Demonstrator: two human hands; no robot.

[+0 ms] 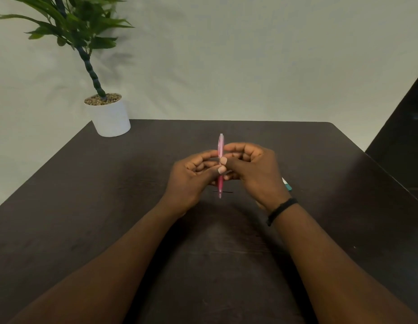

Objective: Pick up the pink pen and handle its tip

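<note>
A person's two bare forearms reach forward over a dark brown wooden table [109,206], seen from a camera worn on the head and looking down. Both hands meet above the middle of the table and hold a pink pen [220,146] between them. The pen stands nearly upright, its paler clip end pointing away from the person and its darker pink lower end pointing down toward the table, just above the surface.

The left hand [191,178] curls its fingers round the pen from the left, with the thumb pressed against the barrel. The right hand [254,169] curls in from the right, its thumb and fingertips pinching the barrel just above the left thumb. The thumbs of both hands lie close together at the middle of the pen, and both have pale nails. A black wristband [281,210] sits on the right wrist.

Just beyond the right wrist, a small white and teal object [287,184] lies on the table, mostly hidden by the hand; what it is cannot be told.

At the far left corner of the table stands a potted plant [81,26] in a white pot [111,119] topped with pebbles, its green leaves spreading up and left. A pale cloth backdrop [250,54] hangs behind the table.
</note>
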